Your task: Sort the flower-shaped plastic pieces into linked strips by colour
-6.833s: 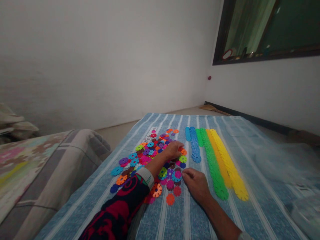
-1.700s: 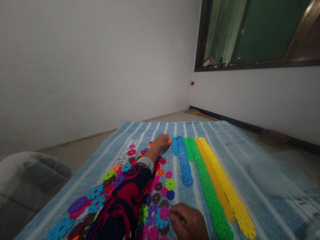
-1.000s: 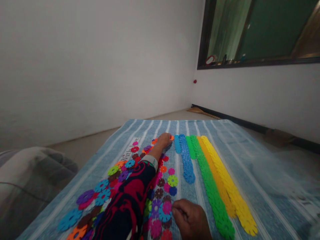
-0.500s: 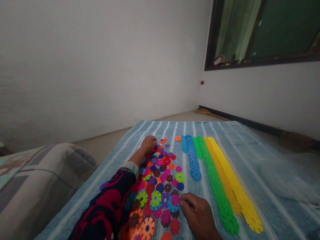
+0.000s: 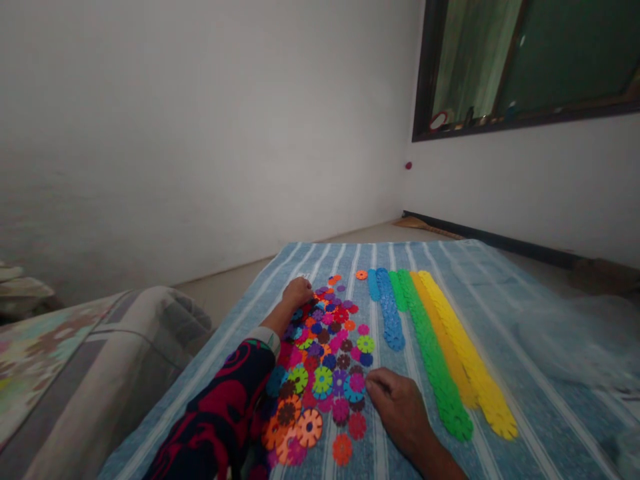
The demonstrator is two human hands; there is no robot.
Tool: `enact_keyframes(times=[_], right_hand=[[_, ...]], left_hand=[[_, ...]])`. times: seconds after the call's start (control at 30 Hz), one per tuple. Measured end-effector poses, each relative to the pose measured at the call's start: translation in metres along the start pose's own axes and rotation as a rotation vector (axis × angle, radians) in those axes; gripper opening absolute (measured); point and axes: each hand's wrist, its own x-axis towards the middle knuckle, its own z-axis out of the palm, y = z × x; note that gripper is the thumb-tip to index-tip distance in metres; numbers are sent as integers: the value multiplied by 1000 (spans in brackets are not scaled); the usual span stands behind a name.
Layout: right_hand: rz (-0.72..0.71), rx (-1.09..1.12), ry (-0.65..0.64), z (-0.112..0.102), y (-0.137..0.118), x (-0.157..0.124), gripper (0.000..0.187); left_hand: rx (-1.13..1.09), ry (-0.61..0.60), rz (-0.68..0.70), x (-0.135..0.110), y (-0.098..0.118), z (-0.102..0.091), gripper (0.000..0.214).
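A loose pile of notched plastic flower discs [image 5: 323,382] in many colours spreads over the left-middle of the striped cloth. My left hand [image 5: 299,291] is at the pile's far left edge, its fingers curled down by the discs; whatever its fingertips hold is hidden. Beside the pile's near right side, my right hand [image 5: 400,407] rests with fingers bent and closed. Its fingertips lie close to a light blue disc [image 5: 353,399] with a magenta one on top, and no disc shows in the hand. Overlapping rows run to the right: blue [image 5: 390,313], green [image 5: 433,363], orange [image 5: 445,347] and yellow [image 5: 470,360].
Blue-and-white striped cloth [image 5: 505,320] covers the table. A single orange disc [image 5: 361,275] lies apart near the far end. Clear plastic bags [image 5: 575,340] lie at the right. On the left is a fabric-covered piece of furniture [image 5: 165,327]; a wall [image 5: 225,133] stands behind.
The camera view has shifted slightly, moving the table scene up and to the right. My left hand has drawn back a little along the pile's edge; my right hand stays beside the same disc.
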Motion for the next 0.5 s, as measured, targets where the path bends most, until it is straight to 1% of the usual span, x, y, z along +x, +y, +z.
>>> enact_keyframes(times=[0.13,0.3,0.5], right_hand=[[-5,2,9,0,0,0,30],[-21,4,35,1,1,0,29],[-14,1,27,-1,-1,0,29]], left_hand=[[-8,-33,16,-5,3,-1,20],[-40,-60,100,-13,11,2,20],[-58,-142,172,-14,16,5,14]])
